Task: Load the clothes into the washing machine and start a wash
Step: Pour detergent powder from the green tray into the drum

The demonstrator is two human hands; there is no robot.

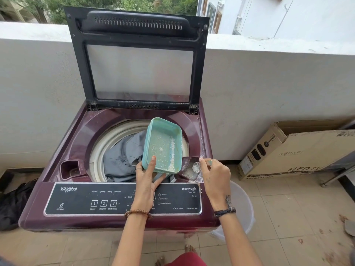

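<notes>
Head view: the washer stands lid up, and the grey clothes already lie in its drum, left of the tub. The left hand grips the teal tub by its near edge, thumb inside the rim, tilted over the drum. The right hand pinches a spoon, its bowl over the detergent tray at the washer's front right corner.

The tub looks like light, stiff plastic, easy held at the rim; powder clinging inside would spill if it tipped further. The clothes look soft and limp. The spoon's handle is mostly hidden in the fingers. The left arm covers the middle of the panel, though Power, Program and Start/Pause show left of it. How deep the load goes cannot be seen.
</notes>
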